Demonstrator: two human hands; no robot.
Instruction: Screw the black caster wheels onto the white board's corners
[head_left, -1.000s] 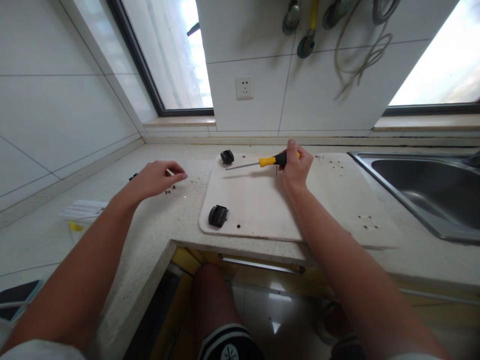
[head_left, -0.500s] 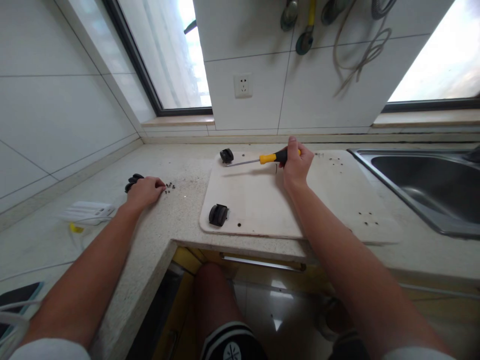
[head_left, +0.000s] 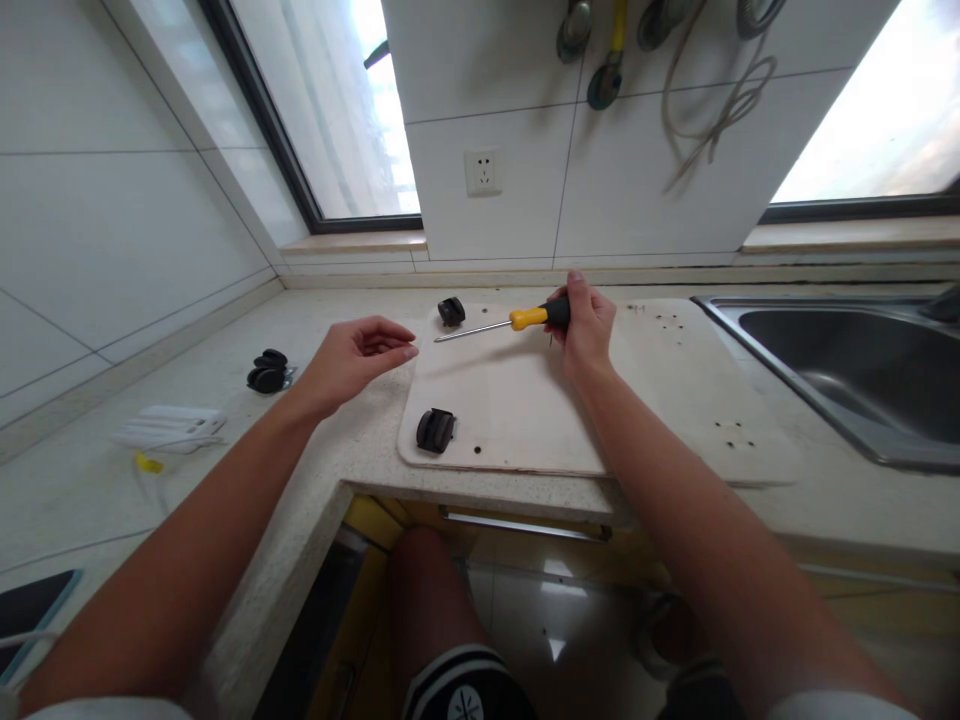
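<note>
My right hand [head_left: 589,325] is wrapped round the black and yellow handle of a screwdriver [head_left: 529,318]. Its metal shaft points left above the white board [head_left: 540,400], tip apart from the casters. My left hand [head_left: 364,360] hovers at the board's left edge, close to that tip, with fingers loosely stretched and nothing visible in them. A black twin-wheel caster [head_left: 451,312] sits at the board's far left corner. Another black caster [head_left: 436,430] sits at its near left corner. More black casters [head_left: 268,371] lie on the counter at left.
Small holes [head_left: 735,435] mark the board's right end. A steel sink [head_left: 847,370] is set in the counter at right. At left are a white power strip-like block [head_left: 171,427] with a cable and a dark tablet-like device [head_left: 34,615]. A wall socket [head_left: 483,173] is behind.
My left hand has moved right, from the small dark screws on the counter to the board's edge. The screwdriver tip has shifted slightly left and down, away from the far caster.
</note>
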